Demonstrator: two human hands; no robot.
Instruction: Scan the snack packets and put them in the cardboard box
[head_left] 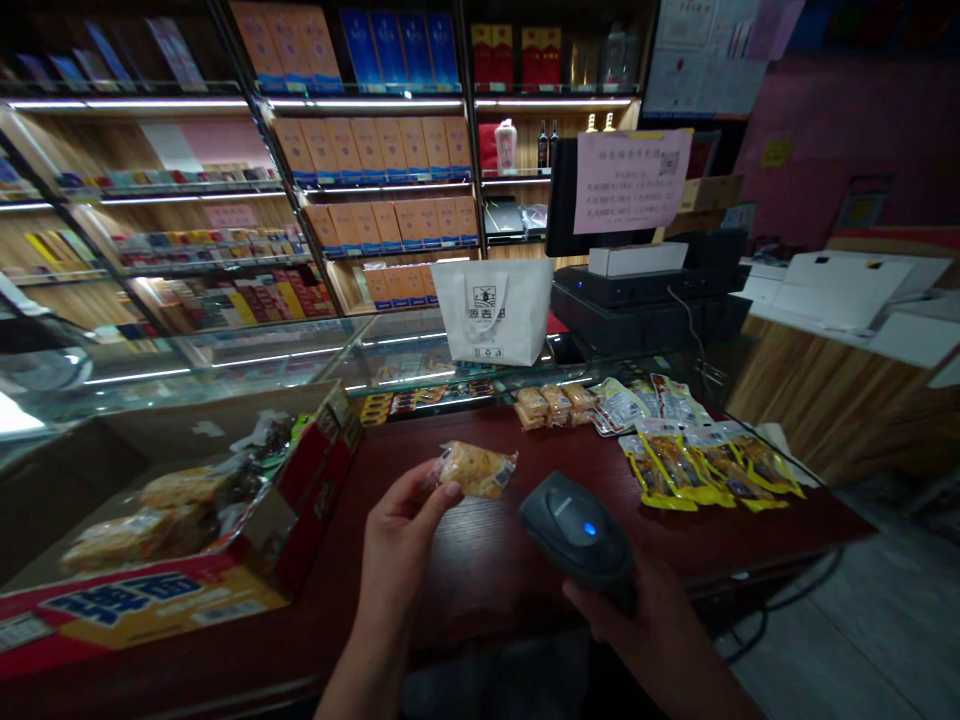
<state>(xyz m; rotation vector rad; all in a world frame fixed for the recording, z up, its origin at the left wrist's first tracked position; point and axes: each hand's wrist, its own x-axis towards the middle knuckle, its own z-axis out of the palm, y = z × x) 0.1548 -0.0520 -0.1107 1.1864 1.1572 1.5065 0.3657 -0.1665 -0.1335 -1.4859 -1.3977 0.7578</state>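
Observation:
Pinched between the thumb and fingers of my left hand is a small snack pack in clear wrap, held above the dark red table. My right hand is wrapped around the handle of a dark barcode scanner, which shows a lit blue light. The scanner's head points toward the snack pack, with a gap between them. Similar wrapped snack packs sit in a small group farther back. Yellow-edged food pouches lie to the right, beside silver-white pouches.
An open cardboard box holding wrapped snacks stands at the left. Behind the table, a white bag stands on a glass counter. A checkout machine with a paper notice is at back right. Shelves with boxes line the wall.

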